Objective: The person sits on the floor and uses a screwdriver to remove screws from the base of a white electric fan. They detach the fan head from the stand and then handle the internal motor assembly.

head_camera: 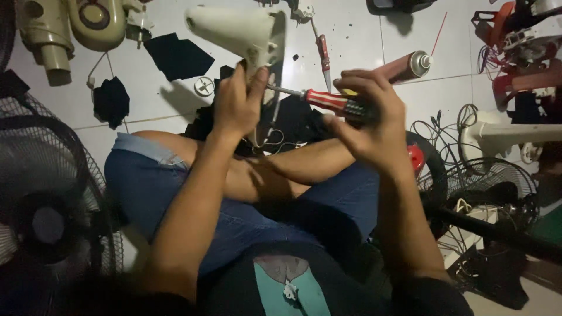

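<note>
Denim-clad legs sat crossed on the tiled floor. Above them the right hand gripped a red-handled screwdriver, its tip at the cream fan housing clasped in the left hand. Beyond lay a spray can.

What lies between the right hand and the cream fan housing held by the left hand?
In the head view, only the screwdriver: its red handle in the right hand, its shaft reaching the cream housing the left hand holds.
</note>
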